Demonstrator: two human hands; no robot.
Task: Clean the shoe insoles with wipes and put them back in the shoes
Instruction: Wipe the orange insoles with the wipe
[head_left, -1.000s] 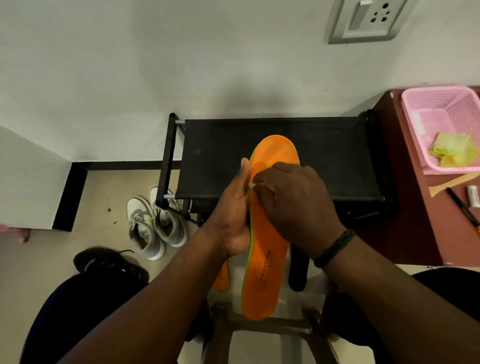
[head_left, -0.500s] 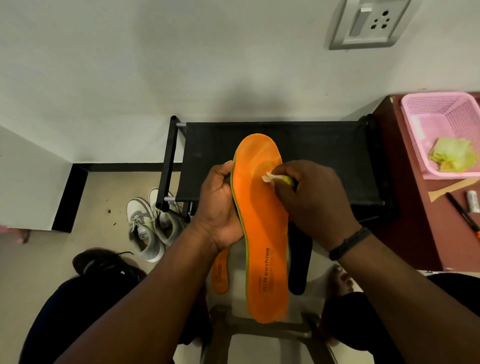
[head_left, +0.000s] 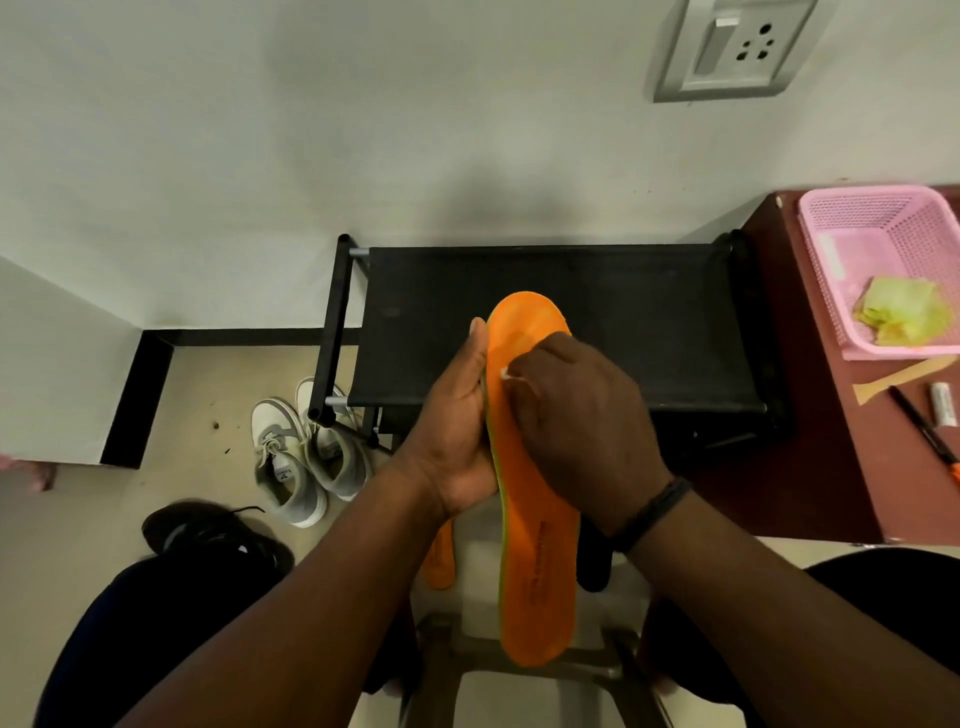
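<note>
An orange insole (head_left: 537, 561) stands lengthwise in front of me, toe end up. My left hand (head_left: 453, 431) holds it along its left edge, thumb pointing up beside the toe. My right hand (head_left: 582, 431) lies curled over the insole's middle and pinches a small white wipe (head_left: 504, 372), of which only a corner shows. A second orange insole (head_left: 439, 564) and a black insole (head_left: 592, 564) lie below on a stool. Grey-white sneakers (head_left: 306, 452) stand on the floor at the left, and a black shoe (head_left: 213, 535) lies nearer to me.
A black shoe rack (head_left: 623, 322) stands against the wall behind the insole. On the brown table (head_left: 831, 467) at the right sit a pink basket (head_left: 831, 249) holding crumpled yellow wipes (head_left: 901, 312), a pen (head_left: 922, 431) and a small tube (head_left: 941, 402).
My right hand slid with the wipe from the insole's right side across to its left edge. My left hand shifted from a wrapped grip to lying flat along the edge, thumb up.
</note>
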